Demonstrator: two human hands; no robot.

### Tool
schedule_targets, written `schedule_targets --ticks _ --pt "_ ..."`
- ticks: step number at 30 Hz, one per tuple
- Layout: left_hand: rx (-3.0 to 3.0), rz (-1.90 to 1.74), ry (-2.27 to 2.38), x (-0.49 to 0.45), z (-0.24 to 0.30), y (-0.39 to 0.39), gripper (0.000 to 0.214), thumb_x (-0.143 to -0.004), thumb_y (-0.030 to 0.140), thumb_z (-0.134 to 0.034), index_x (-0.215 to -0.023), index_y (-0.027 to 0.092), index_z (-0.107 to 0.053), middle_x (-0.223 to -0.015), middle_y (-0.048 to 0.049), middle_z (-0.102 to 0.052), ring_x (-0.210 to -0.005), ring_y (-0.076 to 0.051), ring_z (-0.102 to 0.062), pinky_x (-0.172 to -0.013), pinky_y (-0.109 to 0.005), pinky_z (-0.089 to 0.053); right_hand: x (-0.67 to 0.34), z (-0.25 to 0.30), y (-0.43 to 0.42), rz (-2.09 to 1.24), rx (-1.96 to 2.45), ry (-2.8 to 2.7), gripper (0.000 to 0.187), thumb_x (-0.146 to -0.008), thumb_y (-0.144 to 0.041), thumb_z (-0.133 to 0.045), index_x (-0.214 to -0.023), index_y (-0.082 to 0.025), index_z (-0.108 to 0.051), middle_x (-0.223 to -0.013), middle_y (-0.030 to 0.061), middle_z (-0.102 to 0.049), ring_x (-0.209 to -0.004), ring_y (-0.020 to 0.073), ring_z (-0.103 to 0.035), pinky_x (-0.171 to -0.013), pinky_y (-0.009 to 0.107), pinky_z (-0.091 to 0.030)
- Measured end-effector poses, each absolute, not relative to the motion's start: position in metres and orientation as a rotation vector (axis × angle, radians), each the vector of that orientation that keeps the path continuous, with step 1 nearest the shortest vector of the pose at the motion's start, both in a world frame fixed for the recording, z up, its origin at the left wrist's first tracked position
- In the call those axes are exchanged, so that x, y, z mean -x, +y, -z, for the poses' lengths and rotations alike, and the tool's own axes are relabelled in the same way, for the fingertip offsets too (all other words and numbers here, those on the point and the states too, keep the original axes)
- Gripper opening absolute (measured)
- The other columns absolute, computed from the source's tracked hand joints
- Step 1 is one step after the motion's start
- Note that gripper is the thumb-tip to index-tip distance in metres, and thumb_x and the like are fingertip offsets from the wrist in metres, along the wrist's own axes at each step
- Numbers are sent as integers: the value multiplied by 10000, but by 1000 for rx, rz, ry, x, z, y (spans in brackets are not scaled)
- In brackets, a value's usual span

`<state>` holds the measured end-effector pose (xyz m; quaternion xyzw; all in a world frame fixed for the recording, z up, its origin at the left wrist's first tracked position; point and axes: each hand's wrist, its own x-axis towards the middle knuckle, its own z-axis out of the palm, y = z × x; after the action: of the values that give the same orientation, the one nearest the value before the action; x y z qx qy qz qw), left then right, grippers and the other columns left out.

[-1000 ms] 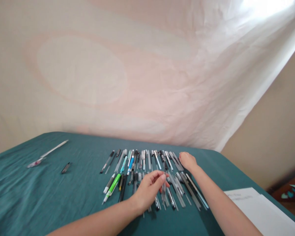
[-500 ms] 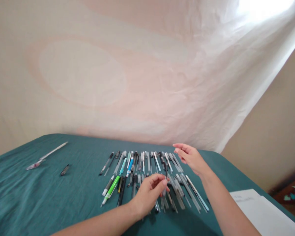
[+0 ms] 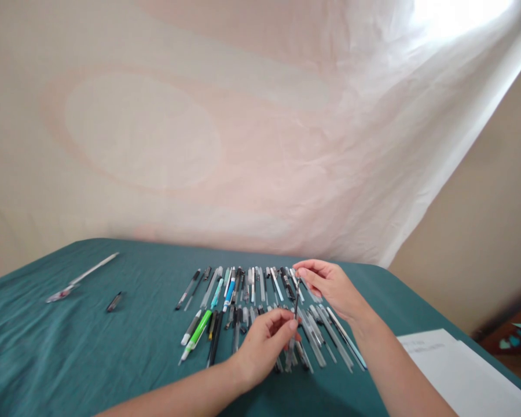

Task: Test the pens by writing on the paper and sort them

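A thin pen (image 3: 297, 302) was held up above the near row (image 3: 316, 345) of pens, w/ its dark part up. It was gripped low by the L hand (image 3: 265, 343), btw. thumb & fingers. Its top was met by the R hand (image 3: 335, 291), w/ thumb & finger tips bent close tog.; whether it was pinched there or just about touched can't be told. What was under the L hand was hard to tell from the row.

The pen was prob. light, so not much force was needed. It looked stiff, prob. plastic, so it wouldn't be squashed by a soft pinch. It looked smooth too, so it could be rolled or slipped out of dry tips. The thin dark part might be bent or snapped if pushed sideways. It was best held low w/ one hand, w/ the top pinched str. in line.

A far row (image 3: 261, 285) was laid on the cloth (image 3: 143, 359), a green pen (image 3: 197, 335) was seen by the near row's left end, & paper (image 3: 454, 373) was set at right.
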<state>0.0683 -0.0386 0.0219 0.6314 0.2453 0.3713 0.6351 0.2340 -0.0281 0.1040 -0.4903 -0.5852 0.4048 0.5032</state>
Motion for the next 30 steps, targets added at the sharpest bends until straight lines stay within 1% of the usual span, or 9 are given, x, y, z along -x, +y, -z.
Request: schedule_targets --ticks 14,18,20,22,23,25,27,29,30 --pt "-1426 -867 561 -67 -25 -37 282 -803 400 -494 -881 138 -562 -719 -17 -597 -616 -100 -463 -589 -214 -373 -237 -105 -33 -1082 1226 -1572 201 -741 -306 -615 -865 -148 -624 -536 -47 -477 -438 38 -351 -385 157 -261" --pt "-1433 -873 557 -68 -24 -37 274 -802 400 -495 -882 145 -559 -721 -12 -598 -613 -96 -455 -587 -210 -367 -240 -110 -35 -1091 1213 -1598 267 -736 -341 -616 -925 -154 -595 -690 -3 -567 -479 46 -410 -388 156 -298" --pt "-1446 -873 557 -68 -25 -37 274 -802 401 -495 -884 148 -560 -723 -11 -596 -616 -97 -457 -590 -211 -368 -249 -110 -32 -1065 1216 -1619 307 -763 -378 -574 -976 -157 -580 -801 34 -606 -505 57 -441 -398 165 -327" --pt "-1462 -866 562 -68 -25 -37 282 -803 406 -491 -892 149 -563 -729 -13 -595 -626 -100 -462 -594 -213 -371 -265 -103 -23 -943 1281 -1639 339 -798 -408 -509 -1022 -160 -568 -863 57 -622 -525 72 -472 -417 180 -362" --pt "-1469 -862 564 -68 -25 -38 288 -803 409 -489 -899 148 -564 -734 -16 -595 -631 -103 -465 -595 -215 -373 -276 -97 -17 -843 1351 -1647 353 -810 -412 -482 -1045 -160 -563 -876 63 -627 -541 84 -494 -435 193 -385" --pt "-1478 -859 565 -67 -26 -39 301 -803 417 -484 -906 146 -565 -738 -21 -596 -640 -107 -470 -594 -218 -376 -300 -78 -1 -488 1590 -1649 344 -814 -405 -451 -1030 -170 -580 -872 58 -644 -642 131 -561 -502 225 -442" --pt "-1483 -856 563 -68 -25 -40 311 -802 425 -481 -906 145 -566 -740 -24 -596 -645 -110 -475 -595 -221 -379 -324 -55 14 -343 1696 -1599 318 -806 -347 -448 -985 -139 -607 -882 90 -649 -762 185 -585 -633 296 -472" --pt "-1486 -853 572 -68 -24 -40 320 -799 435 -480 -905 146 -566 -738 -23 -599 -637 -109 -476 -596 -223 -380 -343 -31 25 -236 1770 -1583 273 -777 -261 -470 -952 -133 -636 -948 113 -645 -889 217 -574 -807 353 -428" --pt "-1487 -850 578 -68 -23 -40 324 -798 439 -479 -908 147 -566 -736 -23 -600 -631 -109 -476 -596 -224 -380 -349 -20 28 -203 1799 -1589 273 -765 -225 -474 -958 -130 -643 -980 122 -641 -931 227 -564 -858 367 -398"
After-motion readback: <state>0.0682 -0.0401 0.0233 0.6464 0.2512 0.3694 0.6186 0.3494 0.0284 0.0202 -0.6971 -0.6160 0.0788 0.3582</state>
